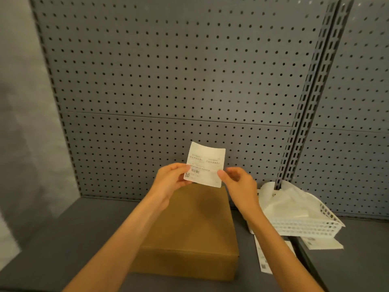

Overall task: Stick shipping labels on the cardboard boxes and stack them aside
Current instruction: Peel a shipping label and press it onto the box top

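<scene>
Two hands hold one shipping label [205,165] upright above the far end of a closed cardboard box [189,232]. Left hand [171,179] pinches the label's lower left edge between thumb and fingers; right hand [239,184] pinches its lower right edge the same way. Printed side, with barcode and QR code, faces the person. Box lies flat on the dark grey tabletop [69,239], in front of a grey pegboard wall [168,70]. White plastic basket [305,224] holding loose white sheets sits to the right of the box, apart from it. Further labels [264,262] lie flat beside and under the basket's near edge.
</scene>
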